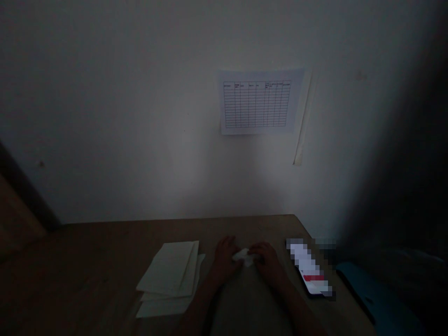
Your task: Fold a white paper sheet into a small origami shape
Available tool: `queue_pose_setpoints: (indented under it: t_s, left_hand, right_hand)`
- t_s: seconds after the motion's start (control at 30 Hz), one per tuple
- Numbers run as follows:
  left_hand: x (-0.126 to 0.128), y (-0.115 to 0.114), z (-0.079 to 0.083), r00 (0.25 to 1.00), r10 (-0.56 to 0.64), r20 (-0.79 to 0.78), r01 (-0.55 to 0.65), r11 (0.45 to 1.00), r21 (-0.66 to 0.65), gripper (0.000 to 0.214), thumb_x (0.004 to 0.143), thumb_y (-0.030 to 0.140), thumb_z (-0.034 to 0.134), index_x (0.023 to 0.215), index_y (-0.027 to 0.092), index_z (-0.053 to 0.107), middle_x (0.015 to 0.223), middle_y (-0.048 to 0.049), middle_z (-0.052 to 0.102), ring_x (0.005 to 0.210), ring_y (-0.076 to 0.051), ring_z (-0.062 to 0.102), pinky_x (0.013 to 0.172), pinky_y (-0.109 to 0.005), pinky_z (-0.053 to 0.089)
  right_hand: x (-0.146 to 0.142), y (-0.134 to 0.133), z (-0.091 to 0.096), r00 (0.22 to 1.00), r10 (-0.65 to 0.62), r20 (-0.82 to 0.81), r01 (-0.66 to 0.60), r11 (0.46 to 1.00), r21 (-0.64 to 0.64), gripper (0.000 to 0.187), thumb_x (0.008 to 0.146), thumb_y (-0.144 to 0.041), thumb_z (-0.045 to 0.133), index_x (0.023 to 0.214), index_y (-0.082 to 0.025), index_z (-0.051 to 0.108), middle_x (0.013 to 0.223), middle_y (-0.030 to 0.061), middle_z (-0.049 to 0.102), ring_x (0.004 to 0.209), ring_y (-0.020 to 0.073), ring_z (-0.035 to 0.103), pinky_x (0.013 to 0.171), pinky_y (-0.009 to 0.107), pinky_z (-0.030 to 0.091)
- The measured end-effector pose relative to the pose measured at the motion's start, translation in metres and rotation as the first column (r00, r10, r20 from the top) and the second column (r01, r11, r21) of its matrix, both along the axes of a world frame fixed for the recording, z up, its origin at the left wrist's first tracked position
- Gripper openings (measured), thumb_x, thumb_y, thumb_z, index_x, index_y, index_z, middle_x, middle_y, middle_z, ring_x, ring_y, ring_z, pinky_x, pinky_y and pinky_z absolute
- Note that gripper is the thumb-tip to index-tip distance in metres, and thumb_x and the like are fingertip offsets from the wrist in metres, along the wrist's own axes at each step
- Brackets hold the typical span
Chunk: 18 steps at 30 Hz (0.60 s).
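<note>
Narrow and close together, the left hand (227, 259) and the right hand (268, 264) curl over a small white piece of paper (245, 256), which is crumpled or folded and pinched between them at their fingertips. It sits at the middle of the grip, with both hands touching it, though the dim light hides exactly how the fingers lie.

Just left of the left hand, a stack of pale paper sheets (168, 280) lies slightly fanned on a wooden table (94, 266). Near the right hand, a smartphone (310, 270) lies angled on the table, its screen lit and blurred out. Farther right, past the table's edge, is a blue object (376, 294). A printed grid chart (258, 101) hangs on the wall (122, 102) ahead.
</note>
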State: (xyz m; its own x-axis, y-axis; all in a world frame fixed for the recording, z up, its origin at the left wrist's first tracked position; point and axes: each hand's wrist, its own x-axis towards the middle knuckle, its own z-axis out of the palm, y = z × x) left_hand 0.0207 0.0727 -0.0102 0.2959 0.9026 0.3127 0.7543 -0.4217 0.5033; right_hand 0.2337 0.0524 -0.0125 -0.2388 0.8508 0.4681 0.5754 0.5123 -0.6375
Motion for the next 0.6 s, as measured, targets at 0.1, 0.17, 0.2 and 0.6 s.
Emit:
queue_pose_setpoints:
  t_s: [0.1,0.17,0.2,0.6]
  left_hand:
    - [0.0,0.001,0.001,0.998,0.009,0.066,-0.01,1.0,0.022,0.034,0.069,0.021,0.076,0.103,0.022,0.07,0.142,-0.0086,0.052,0.135,-0.029,0.04,0.114,-0.048,0.032]
    - [0.0,0.001,0.003,0.995,0.006,0.1,-0.009,0.999,0.031,0.034,0.068,0.018,0.076,0.101,0.022,0.069,0.139,-0.0085,0.053,0.133,-0.028,0.042,0.112,-0.047,0.034]
    - [0.0,0.001,0.005,0.994,0.002,0.112,-0.007,0.999,0.038,0.034,0.067,0.016,0.076,0.1,0.022,0.068,0.138,-0.0086,0.053,0.132,-0.028,0.043,0.112,-0.047,0.034]
    - [0.002,-0.004,0.016,0.959,-0.11,0.261,0.07,0.985,0.157,0.018,0.076,0.02,0.073,0.093,0.026,0.069,0.131,-0.005,0.057,0.125,-0.024,0.049,0.107,-0.044,0.04]
  right_hand:
    - [-0.001,0.001,-0.001,1.0,-0.007,-0.014,0.007,1.0,0.004,0.042,0.071,-0.005,0.05,0.101,-0.026,0.071,0.111,0.0059,0.068,0.111,0.024,0.056,0.1,0.042,0.041]
    - [-0.001,0.0,-0.002,0.999,-0.03,-0.043,0.03,1.0,-0.002,0.035,0.076,-0.011,0.053,0.103,-0.025,0.071,0.112,0.0067,0.067,0.111,0.0246,0.056,0.101,0.042,0.042]
    - [0.0,0.0,-0.003,0.997,-0.049,-0.065,0.048,0.999,-0.011,0.032,0.079,-0.015,0.055,0.106,-0.025,0.07,0.113,0.0073,0.067,0.111,0.0248,0.056,0.1,0.042,0.043]
    - [0.004,0.006,0.0,0.997,-0.071,0.042,0.069,0.996,0.05,0.015,0.088,-0.033,0.061,0.092,-0.027,0.073,0.098,0.0055,0.071,0.102,0.0245,0.06,0.095,0.042,0.043]
